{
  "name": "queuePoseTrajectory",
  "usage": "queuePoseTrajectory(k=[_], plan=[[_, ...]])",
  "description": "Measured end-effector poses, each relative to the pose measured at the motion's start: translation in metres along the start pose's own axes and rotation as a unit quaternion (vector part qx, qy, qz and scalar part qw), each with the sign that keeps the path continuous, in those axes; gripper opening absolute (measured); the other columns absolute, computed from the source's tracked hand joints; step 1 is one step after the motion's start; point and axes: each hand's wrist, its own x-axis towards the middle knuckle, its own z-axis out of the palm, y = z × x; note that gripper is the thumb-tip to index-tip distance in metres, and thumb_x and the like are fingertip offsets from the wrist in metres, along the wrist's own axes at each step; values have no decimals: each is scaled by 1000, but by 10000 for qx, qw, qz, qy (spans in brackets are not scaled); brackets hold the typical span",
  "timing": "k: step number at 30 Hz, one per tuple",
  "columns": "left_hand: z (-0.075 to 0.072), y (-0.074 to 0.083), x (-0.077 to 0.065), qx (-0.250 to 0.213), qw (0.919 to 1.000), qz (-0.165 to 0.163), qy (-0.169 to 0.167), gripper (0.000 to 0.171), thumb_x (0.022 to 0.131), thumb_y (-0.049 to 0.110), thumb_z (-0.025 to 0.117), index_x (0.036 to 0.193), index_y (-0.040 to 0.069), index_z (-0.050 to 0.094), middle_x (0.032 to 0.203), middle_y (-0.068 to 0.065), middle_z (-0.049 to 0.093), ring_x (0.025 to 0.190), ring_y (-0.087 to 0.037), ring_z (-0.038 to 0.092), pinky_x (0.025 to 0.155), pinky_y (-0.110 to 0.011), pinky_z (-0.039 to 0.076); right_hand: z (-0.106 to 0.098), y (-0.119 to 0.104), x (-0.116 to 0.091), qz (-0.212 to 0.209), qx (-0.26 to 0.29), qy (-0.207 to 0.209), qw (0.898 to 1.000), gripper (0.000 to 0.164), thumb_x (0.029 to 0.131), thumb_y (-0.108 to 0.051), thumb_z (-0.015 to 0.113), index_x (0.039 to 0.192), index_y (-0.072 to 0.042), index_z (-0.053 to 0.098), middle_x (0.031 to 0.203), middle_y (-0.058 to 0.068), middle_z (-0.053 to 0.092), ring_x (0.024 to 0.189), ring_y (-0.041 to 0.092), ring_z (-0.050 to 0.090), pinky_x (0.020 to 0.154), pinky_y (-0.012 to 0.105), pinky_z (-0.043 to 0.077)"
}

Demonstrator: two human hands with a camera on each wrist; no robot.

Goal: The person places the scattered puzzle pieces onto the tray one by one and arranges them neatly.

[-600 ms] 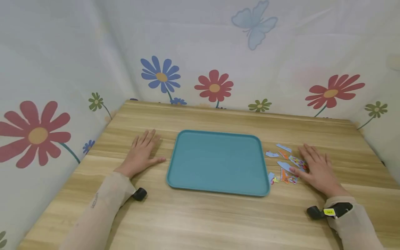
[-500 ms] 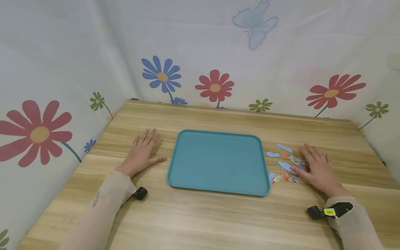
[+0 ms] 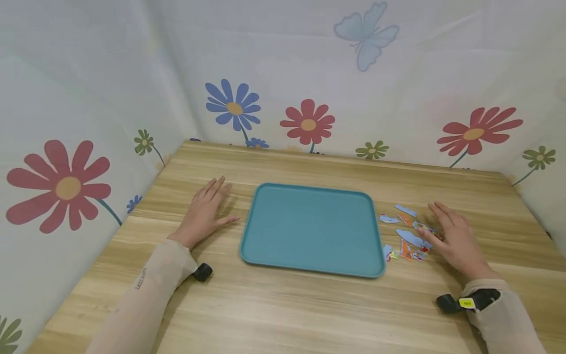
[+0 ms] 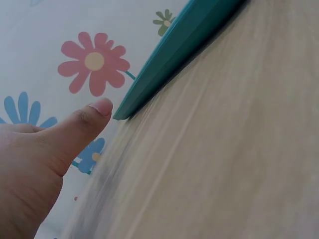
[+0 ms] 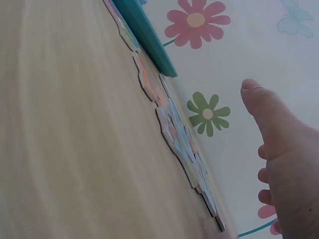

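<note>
Here was the opening, by the look of it: the right hand [image 3: 457,241], fingers extended and holding nothing, hung with its thumb over thin, flat, irregular pieces in blue, orange and mixed colours [image 3: 409,238]. Separating one called for a pinch at its edge. The left hand [image 3: 204,211] lay spread and ungripping, just off the teal rectangular tray [image 3: 311,228]. The nearest pieces crowded its low right rim; wood-grain tabletop [image 3: 292,314] stretched wide in front.
</note>
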Motion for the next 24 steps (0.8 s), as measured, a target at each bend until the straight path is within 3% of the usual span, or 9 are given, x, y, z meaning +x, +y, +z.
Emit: queuePoseTrajectory(k=[7,14,18,24], plan=[[0,3,1,-124,9990,228,356,89,77,47,76,149,15,35,157,-13,28,141,-39,28,114,-60,25,-2,-9,3,15,138,133,9998,65,94,-34,60,146,-1,36,145,30,37,128,53,34,106,69,24],[1,8,3,-341,9965,443,624,89,74,44,80,147,13,38,153,-15,35,134,-38,36,113,-56,30,-4,-18,5,55,183,217,9996,57,95,-30,60,139,0,43,133,30,47,118,50,42,95,68,33],[0,14,4,-654,9943,527,661,91,72,41,83,146,11,40,150,-17,38,132,-37,38,110,-55,35,-4,-24,6,39,364,292,9989,49,95,-26,59,134,3,48,122,27,54,107,41,50,83,57,42],[1,21,4,-960,9929,513,475,91,71,36,84,146,9,39,150,-17,38,134,-37,37,110,-55,35,-4,-32,7,12,622,339,9975,42,96,-21,58,130,3,52,116,20,59,95,24,55,75,26,44]])
